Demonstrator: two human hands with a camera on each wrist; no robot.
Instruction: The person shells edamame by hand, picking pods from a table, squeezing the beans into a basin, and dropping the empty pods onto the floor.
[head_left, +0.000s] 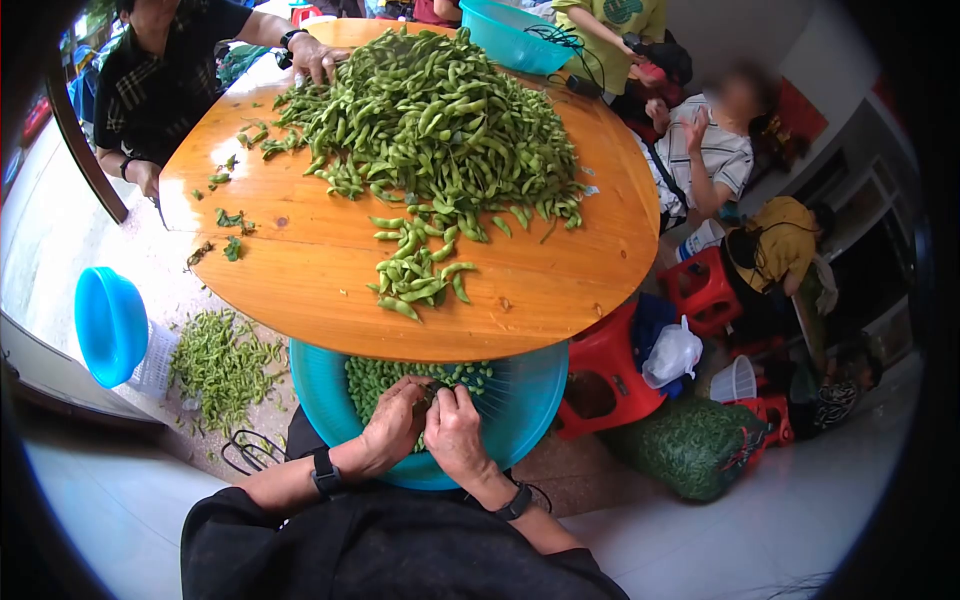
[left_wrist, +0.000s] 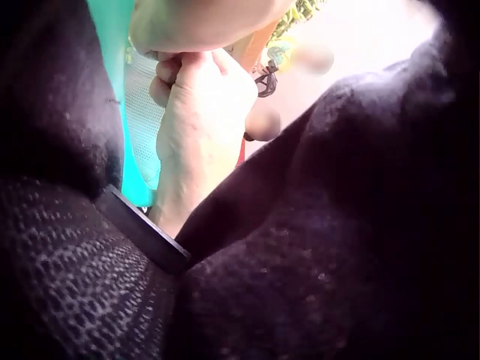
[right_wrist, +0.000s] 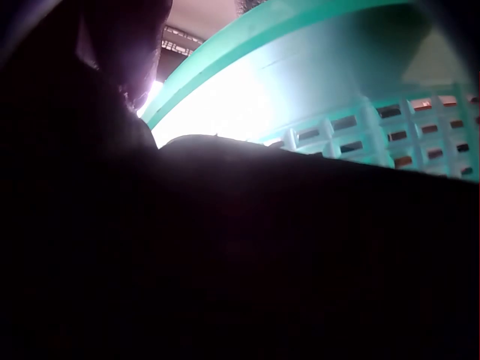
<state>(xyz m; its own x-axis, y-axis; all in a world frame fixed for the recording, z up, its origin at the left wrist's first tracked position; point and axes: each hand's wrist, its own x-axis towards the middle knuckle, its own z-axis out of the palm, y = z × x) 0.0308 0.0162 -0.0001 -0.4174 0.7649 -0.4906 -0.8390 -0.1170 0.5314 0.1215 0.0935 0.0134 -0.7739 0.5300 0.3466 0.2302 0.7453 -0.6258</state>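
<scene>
My left hand [head_left: 392, 418] and right hand [head_left: 456, 430] meet over a teal colander basin [head_left: 307, 395], fingers curled and fingertips together. Between them they pinch a small, dark bean pod [head_left: 432, 388], mostly covered by the fingers. Shelled green beans [head_left: 365, 385] lie in the basin below. In the left wrist view, the right hand [left_wrist: 199, 112] shows bent fingers beside the left hand [left_wrist: 210, 22], which the top edge cuts off. The right wrist view holds mostly dark shadow and the slotted basin wall [right_wrist: 322, 75].
A large heap of green bean pods [head_left: 450, 120] covers much of the wooden table [head_left: 560, 300], whose edge overhangs the basin. Pods [head_left: 225, 365] litter the floor at left beside a blue basin [head_left: 110, 325]. Red stools [head_left: 610, 375] and a filled green net sack [head_left: 685, 445] stand at right. Other people surround the table.
</scene>
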